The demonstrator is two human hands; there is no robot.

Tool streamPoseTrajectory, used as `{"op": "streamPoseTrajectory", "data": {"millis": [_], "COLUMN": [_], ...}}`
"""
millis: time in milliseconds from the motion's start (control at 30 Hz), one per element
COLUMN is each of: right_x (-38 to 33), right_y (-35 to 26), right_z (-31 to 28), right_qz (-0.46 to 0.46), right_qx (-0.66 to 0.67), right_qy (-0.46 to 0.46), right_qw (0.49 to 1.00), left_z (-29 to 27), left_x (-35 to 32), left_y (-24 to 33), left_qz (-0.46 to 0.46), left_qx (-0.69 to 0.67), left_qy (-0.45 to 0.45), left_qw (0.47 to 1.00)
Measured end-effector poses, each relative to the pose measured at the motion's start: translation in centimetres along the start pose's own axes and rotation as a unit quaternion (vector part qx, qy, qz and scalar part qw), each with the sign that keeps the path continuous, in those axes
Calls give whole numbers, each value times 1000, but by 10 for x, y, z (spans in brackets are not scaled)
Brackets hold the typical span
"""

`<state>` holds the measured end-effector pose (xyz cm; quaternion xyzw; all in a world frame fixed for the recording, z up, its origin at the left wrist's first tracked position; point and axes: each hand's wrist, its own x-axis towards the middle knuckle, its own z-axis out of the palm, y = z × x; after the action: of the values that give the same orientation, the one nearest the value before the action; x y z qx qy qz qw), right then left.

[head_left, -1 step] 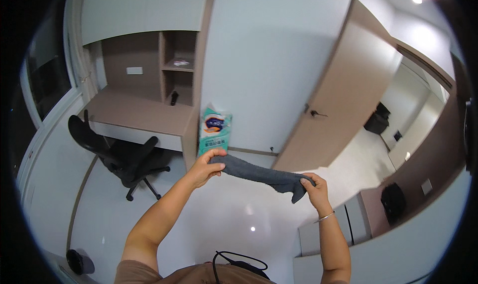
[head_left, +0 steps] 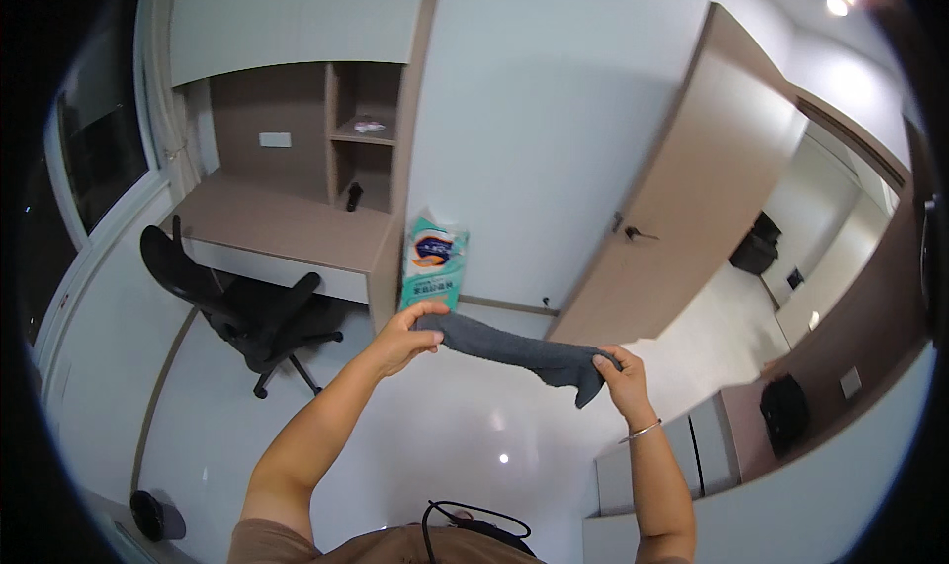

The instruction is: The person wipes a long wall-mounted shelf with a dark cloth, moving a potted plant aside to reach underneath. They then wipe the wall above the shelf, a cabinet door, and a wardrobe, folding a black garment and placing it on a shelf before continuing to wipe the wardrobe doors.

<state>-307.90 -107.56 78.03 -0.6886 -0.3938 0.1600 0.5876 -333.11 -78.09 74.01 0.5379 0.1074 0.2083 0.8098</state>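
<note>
left hand [head_left: 407,338] pinches grey sock [head_left: 514,351] | right hand [head_left: 623,378] grips toe end | fingertips hidden

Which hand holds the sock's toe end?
The right hand. It pinches the bent foot end of the grey sock, while the left hand grips the straight open end.

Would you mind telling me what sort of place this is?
Probably a bedroom or study at home: a built-in desk with shelves, a black office chair and a wooden door.

sock [head_left: 514,349] between hands, chair [head_left: 237,307] left, door [head_left: 682,198] right
</note>
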Motion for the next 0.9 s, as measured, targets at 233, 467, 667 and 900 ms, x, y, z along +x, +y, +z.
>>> {"op": "streamPoseTrajectory", "data": {"millis": [233, 467, 667, 900], "right_x": [134, 259, 333, 364], "right_y": [42, 70, 73, 110], "right_z": [96, 174, 259, 361], "right_qz": [56, 149, 222, 292], "right_qx": [174, 311, 420, 271], "right_qy": [-106, -225, -240, -253], "right_qw": [977, 911, 847, 882], "left_z": [-105, -185, -261, -370], "left_x": [21, 63, 93, 121], "left_y": [25, 56, 69, 73], "left_qz": [-38, 88, 108, 8], "left_qx": [73, 245, -99, -91], "left_qy": [118, 273, 269, 413], "left_qw": [990, 926, 952, 906]}}
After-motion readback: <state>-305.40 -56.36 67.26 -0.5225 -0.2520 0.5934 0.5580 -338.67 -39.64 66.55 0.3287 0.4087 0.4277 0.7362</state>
